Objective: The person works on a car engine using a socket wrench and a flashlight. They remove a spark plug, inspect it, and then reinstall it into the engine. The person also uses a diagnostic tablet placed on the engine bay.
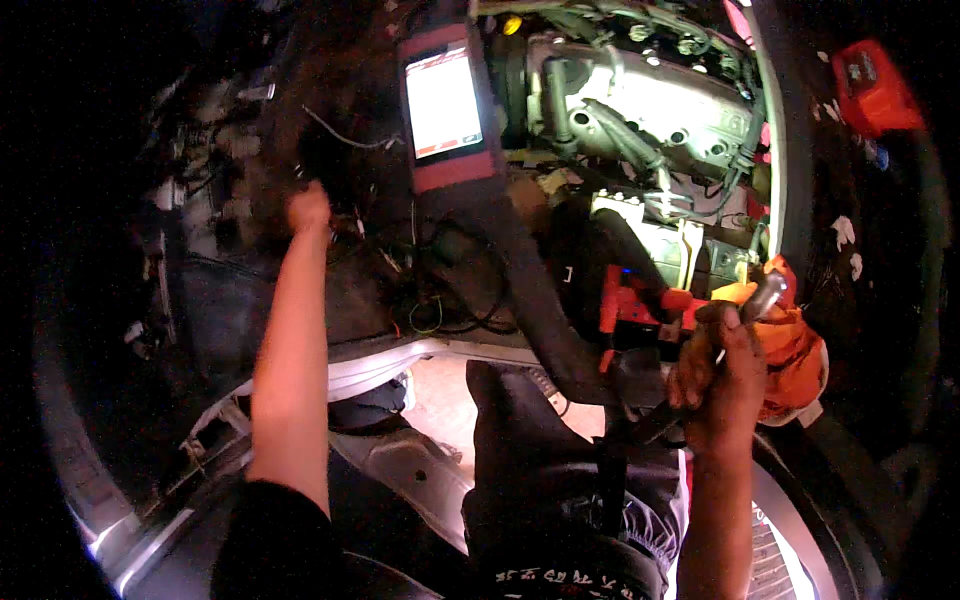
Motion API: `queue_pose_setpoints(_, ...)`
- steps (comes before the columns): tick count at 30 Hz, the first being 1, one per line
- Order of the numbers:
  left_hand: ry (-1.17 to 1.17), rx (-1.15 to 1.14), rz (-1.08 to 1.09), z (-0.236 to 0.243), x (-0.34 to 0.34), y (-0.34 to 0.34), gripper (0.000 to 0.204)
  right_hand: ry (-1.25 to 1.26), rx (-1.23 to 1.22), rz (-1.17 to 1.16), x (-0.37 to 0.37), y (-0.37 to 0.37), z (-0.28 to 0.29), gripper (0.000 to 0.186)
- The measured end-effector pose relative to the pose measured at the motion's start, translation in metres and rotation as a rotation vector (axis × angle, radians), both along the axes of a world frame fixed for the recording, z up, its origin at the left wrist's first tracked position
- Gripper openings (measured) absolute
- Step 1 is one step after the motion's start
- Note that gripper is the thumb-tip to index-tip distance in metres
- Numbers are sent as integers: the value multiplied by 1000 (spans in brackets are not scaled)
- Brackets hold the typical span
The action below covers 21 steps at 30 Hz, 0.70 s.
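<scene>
My left arm stretches far forward over the dark left side of the engine bay. At its end my left hand looks curled closed; its fingertips are lost in shadow, so what they grip cannot be made out. Nearer to me on the right, my right hand is wrapped round a shiny metal hand tool with a rounded head. An orange cloth or bag lies just beside that hand. Left of it sits a red and black device with a small blue light.
A tablet-like device in a red frame glows ahead. Beyond the right hand a brightly lit engine shows hoses and a metal cover. Loose cables run between my arms. A red object lies far right. The pale body edge crosses before me.
</scene>
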<state>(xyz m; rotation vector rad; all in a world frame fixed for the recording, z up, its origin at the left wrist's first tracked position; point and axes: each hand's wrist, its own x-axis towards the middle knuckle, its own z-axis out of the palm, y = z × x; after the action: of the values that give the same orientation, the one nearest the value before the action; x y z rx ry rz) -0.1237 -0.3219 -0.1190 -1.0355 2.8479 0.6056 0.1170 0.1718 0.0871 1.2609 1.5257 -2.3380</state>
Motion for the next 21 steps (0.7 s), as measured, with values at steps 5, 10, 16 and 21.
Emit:
queue_pose_setpoints(5, 241, 874, -168, 214, 118, 180, 36, -28, -186, -49, 4, 22, 1, 32)
queue_pose_setpoints(10, -404, 1336, -456, 219, 86, 373, 31, 5, -168, -55, 10, 45, 14, 28)
queue_pose_setpoints(16, -467, -260, -1919, 81, 20, 509, 41, -74, -119, -187, 16, 81, 28, 26)
queue_pose_setpoints(21, -667, -329, -1799, 52, 25, 542, 56, -20, -138, -276, 19, 112, 23, 26)
